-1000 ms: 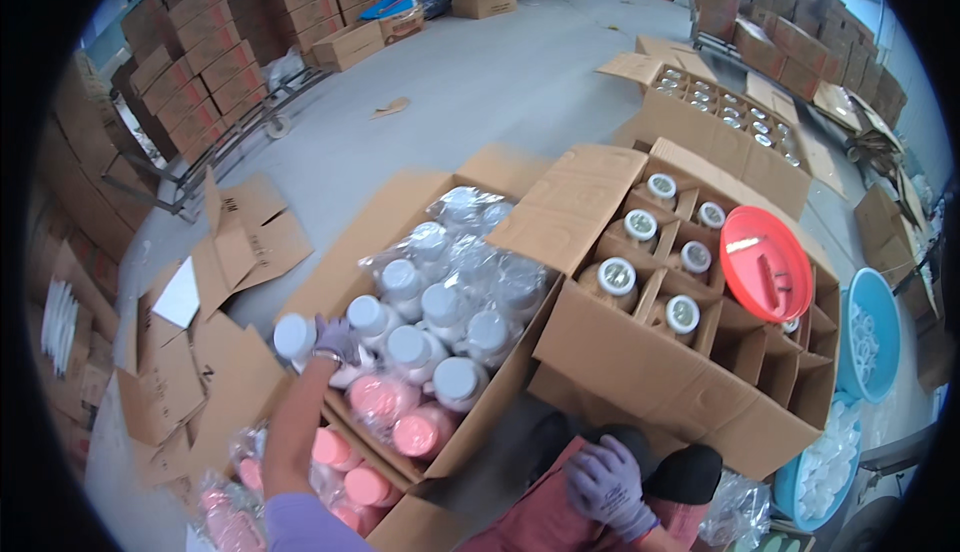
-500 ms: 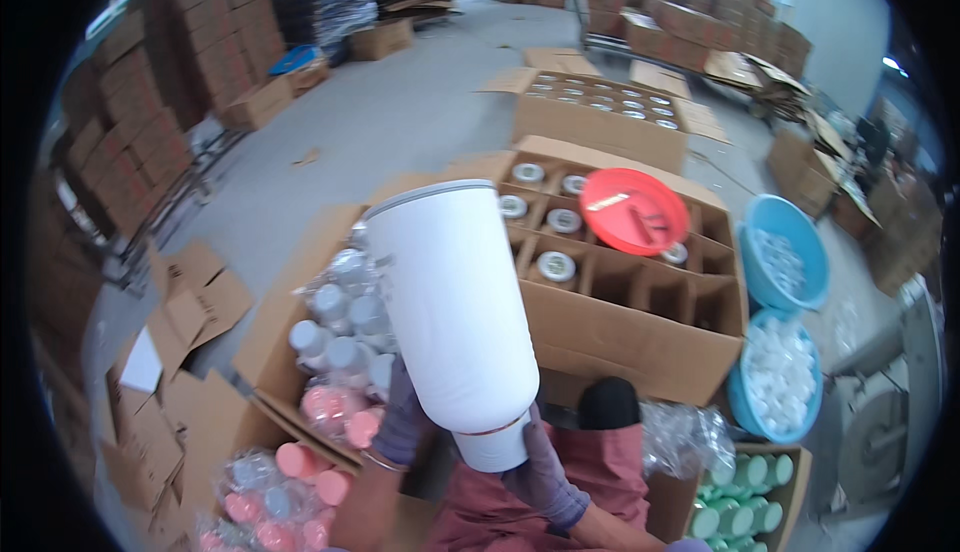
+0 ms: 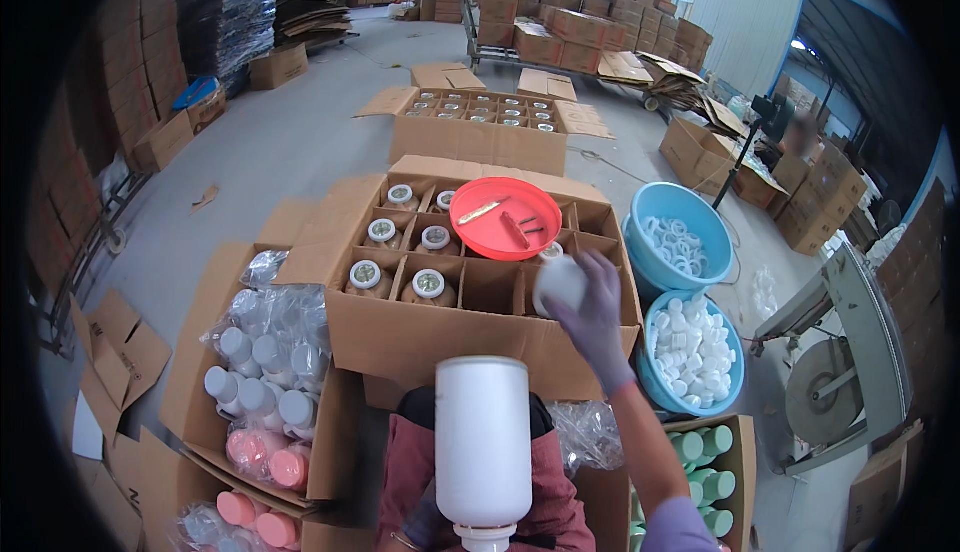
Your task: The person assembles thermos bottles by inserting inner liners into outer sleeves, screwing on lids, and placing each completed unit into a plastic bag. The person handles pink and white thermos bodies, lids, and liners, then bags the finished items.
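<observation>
A large white bottle hangs neck down in front of my lap, its narrow neck bare at the lower edge. My left hand, in a purple glove, is mostly hidden behind it and appears wrapped round it. Farther forward and right, my gloved right hand grips a white cup-shaped lid, blurred by motion. That lid is over the front right of a divided carton. White-rimmed jars stand in its left compartments. A red plastic basin with small tools rests on the dividers.
At right stand a blue tub of white rings and a blue tub of white caps. Green-capped bottles fill a carton at lower right. Wrapped white and pink bottles are at left. Another filled carton lies beyond.
My right hand has moved from the bottle's lower end forward and right, taking the cup-shaped lid off. The bottle has come lower and more upright. The view has turned right.
</observation>
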The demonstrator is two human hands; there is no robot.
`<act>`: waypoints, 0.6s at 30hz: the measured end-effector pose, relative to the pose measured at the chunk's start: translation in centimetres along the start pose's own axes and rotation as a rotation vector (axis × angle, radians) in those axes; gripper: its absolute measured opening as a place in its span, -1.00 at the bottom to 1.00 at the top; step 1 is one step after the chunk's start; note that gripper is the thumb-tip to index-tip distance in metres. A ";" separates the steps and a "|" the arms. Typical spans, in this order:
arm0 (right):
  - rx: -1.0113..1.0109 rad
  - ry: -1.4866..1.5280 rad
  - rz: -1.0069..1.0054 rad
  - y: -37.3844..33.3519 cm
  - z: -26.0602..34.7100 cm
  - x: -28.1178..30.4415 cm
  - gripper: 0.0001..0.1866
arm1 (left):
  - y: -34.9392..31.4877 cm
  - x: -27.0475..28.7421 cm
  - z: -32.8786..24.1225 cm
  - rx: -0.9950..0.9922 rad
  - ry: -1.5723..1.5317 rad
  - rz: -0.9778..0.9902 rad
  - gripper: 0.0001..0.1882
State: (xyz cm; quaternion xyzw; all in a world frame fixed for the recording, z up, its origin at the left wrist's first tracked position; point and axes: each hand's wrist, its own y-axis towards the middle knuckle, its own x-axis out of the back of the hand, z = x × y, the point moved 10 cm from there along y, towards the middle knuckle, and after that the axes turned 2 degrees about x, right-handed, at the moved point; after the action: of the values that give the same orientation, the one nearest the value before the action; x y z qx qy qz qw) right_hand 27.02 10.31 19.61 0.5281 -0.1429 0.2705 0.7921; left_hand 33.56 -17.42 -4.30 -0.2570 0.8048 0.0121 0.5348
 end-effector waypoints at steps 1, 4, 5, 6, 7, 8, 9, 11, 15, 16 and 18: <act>-0.005 -0.058 0.017 2.9 -1.2 -2.4 -0.26 | -0.3 0.0 0.5 0.027 0.073 -0.031 -0.67; 0.033 -0.256 0.117 8.8 -5.5 -7.4 -0.33 | -0.3 0.0 0.8 0.063 0.473 -0.129 -0.68; 0.038 -0.272 0.115 8.8 -5.4 -8.4 -0.35 | -0.7 0.8 0.1 0.068 0.736 -0.221 -0.69; 0.048 -0.296 0.105 8.9 -5.2 -8.8 -0.38 | -1.2 1.6 -1.2 0.112 1.050 -0.341 -0.69; 0.056 -0.317 0.102 8.7 -4.7 -9.2 -0.41 | -2.2 2.4 -2.8 0.211 1.336 -0.503 -0.69; 0.064 -0.148 0.158 7.4 -4.2 -9.0 -0.46 | -2.8 2.7 -4.9 0.261 1.435 -0.648 -0.69; 0.075 0.033 0.229 5.1 -1.6 -8.2 -0.50 | -3.4 2.2 -6.9 0.239 1.409 -0.748 -0.69; 0.064 0.495 0.435 -2.4 3.5 -7.2 -0.59 | -1.7 -1.6 -10.7 -0.155 1.016 -0.632 -0.63; 0.099 0.230 0.516 -8.5 12.5 -3.4 -0.61 | 5.8 -6.6 -12.8 -0.437 1.033 -0.111 -0.43; 0.064 0.149 0.413 -8.4 13.2 -2.5 -0.62 | 8.4 -5.0 -11.9 -0.296 0.627 -0.033 -0.41; 0.121 0.145 0.397 -9.2 14.6 -3.0 -0.72 | 11.6 -5.2 -9.7 0.030 0.227 0.139 -0.42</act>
State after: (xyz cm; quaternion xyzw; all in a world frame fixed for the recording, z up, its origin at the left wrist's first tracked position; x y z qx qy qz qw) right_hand 30.83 -6.58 16.95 0.5151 -0.1703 0.4666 0.6985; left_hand 21.90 -8.13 1.39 -0.1920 0.8762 0.0078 0.4420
